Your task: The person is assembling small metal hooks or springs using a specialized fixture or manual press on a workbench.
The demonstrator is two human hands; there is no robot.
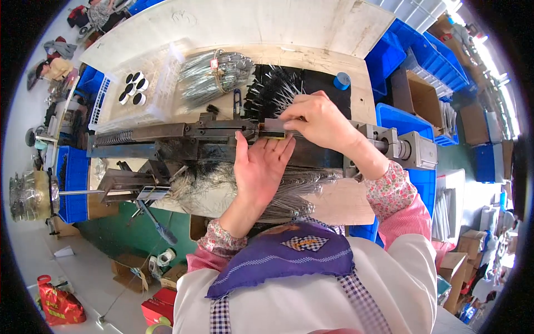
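A long metal bench machine (pixel 161 133) runs across the table in front of me. My left hand (pixel 260 170) is palm up at its front edge, fingers stretched out and thumb raised, its fingertips beside a small yellowish metal strip (pixel 272 134). My right hand (pixel 320 121) is above the machine, thumb and fingers pinched together by a grey block (pixel 273 123); what they hold is hidden. Behind my hands, black-bristled wire brushes (pixel 275 89) lie in a pile on a black mat. Bent silvery wires (pixel 295 192) lie in front of the machine, partly below my left hand.
A bundle of looped wires (pixel 214 75) and a clear plastic crate (pixel 158 106) with several black-topped white rolls lie at the back left. A blue tape roll (pixel 342 81) sits on the mat. The machine's chuck (pixel 396 146) is at right, near blue bins (pixel 386 55).
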